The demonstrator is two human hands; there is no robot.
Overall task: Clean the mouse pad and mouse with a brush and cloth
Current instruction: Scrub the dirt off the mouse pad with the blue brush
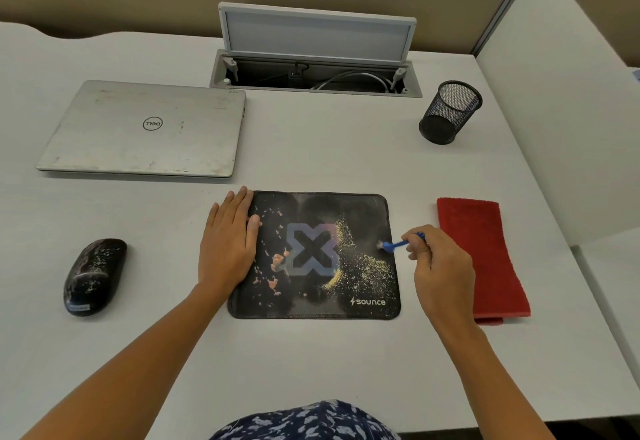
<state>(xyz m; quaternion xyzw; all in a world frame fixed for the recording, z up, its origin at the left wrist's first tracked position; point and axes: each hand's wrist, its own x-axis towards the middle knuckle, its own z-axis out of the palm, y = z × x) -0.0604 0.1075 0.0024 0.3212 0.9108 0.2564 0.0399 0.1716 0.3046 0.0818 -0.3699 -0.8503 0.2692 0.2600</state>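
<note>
A black mouse pad with an X logo lies in the middle of the desk, strewn with yellowish crumbs on its right half and pinkish bits on its left. My left hand rests flat on the pad's left edge, fingers together. My right hand grips a small blue brush, whose bristle end touches the pad near its right edge. A black mouse, speckled with white dust, sits on the desk to the left. A folded red cloth lies to the right of the pad.
A shut silver laptop lies at the back left. A black mesh pen cup stands at the back right. An open cable hatch with its lid raised sits at the back centre. A white partition borders the desk's right side.
</note>
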